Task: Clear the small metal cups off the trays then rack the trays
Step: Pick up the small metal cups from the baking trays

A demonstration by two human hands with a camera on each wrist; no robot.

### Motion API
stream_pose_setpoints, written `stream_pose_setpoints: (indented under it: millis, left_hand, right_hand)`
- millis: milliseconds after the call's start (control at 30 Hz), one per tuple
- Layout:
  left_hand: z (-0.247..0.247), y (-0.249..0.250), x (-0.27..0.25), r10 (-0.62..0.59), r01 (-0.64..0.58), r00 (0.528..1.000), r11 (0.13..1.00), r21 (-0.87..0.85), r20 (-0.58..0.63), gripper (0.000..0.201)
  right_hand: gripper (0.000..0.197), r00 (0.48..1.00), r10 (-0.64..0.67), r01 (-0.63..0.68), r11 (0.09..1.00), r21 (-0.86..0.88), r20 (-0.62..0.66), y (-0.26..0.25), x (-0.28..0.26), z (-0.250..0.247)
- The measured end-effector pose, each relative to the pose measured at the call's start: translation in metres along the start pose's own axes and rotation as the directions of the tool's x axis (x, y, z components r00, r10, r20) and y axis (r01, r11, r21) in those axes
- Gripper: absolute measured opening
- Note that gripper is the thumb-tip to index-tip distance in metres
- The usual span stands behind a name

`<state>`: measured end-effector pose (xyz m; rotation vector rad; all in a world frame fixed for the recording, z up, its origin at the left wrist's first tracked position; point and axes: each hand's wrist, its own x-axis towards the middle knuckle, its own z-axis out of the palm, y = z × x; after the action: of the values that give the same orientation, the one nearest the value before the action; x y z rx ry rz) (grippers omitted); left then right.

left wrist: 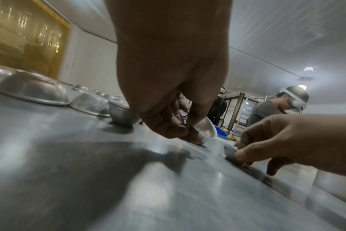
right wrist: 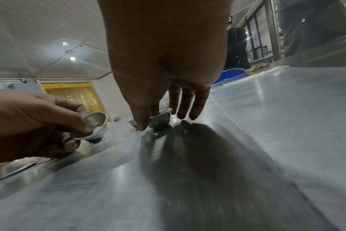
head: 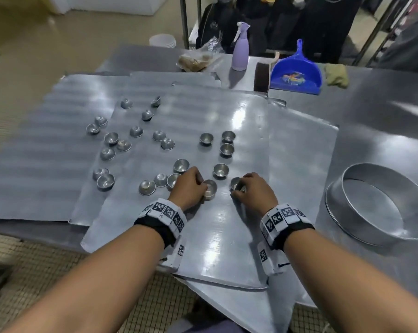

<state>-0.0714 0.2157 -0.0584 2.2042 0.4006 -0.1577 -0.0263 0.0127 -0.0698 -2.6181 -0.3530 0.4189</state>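
Note:
Several flat metal trays [head: 227, 111] lie overlapped on a steel table, the nearest hanging over the front edge. Many small metal cups [head: 136, 131] are scattered on them, some upright, some upside down. My left hand [head: 204, 188] grips one cup [head: 210, 188] near the middle front; in the left wrist view that cup [left wrist: 206, 129] is tilted between thumb and fingers. Just to its right, my right hand [head: 238, 191] pinches another cup [head: 235, 183] that stands on the tray. The right wrist view shows thumb and forefinger on this cup [right wrist: 160, 119], the other fingers straight.
A wide round metal tin [head: 381, 207] stands on the table at the right. At the back are a blue dustpan [head: 297, 70], a purple spray bottle [head: 240, 49], a brush, a cloth and a bag. Another person [left wrist: 267, 109] with a headset stands beyond the table.

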Motion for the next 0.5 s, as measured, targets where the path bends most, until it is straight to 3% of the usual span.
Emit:
stream_pose_setpoints:
  millis: [133,300,500]
  left_hand:
    - [-0.007,-0.004,-0.003,-0.036,0.042,0.998,0.985,-0.164,0.041,0.022]
    - [-0.013,-0.015,-0.002,0.023,-0.020,0.997,0.999,-0.046,0.069,0.029]
    - [-0.016,-0.019,-0.003,-0.014,0.023,0.998,0.989,-0.146,0.063,0.019]
  right_hand:
    - [0.025,0.999,0.031,-0.030,0.999,0.018,-0.014,-0.007,-0.006,0.000]
    - [0.069,0.997,0.071,-0.070,0.996,0.059,-0.007,-0.010,-0.011,0.004]
    - [0.056,0.996,0.080,-0.076,0.991,0.106,-0.037,-0.011,-0.020,0.014]
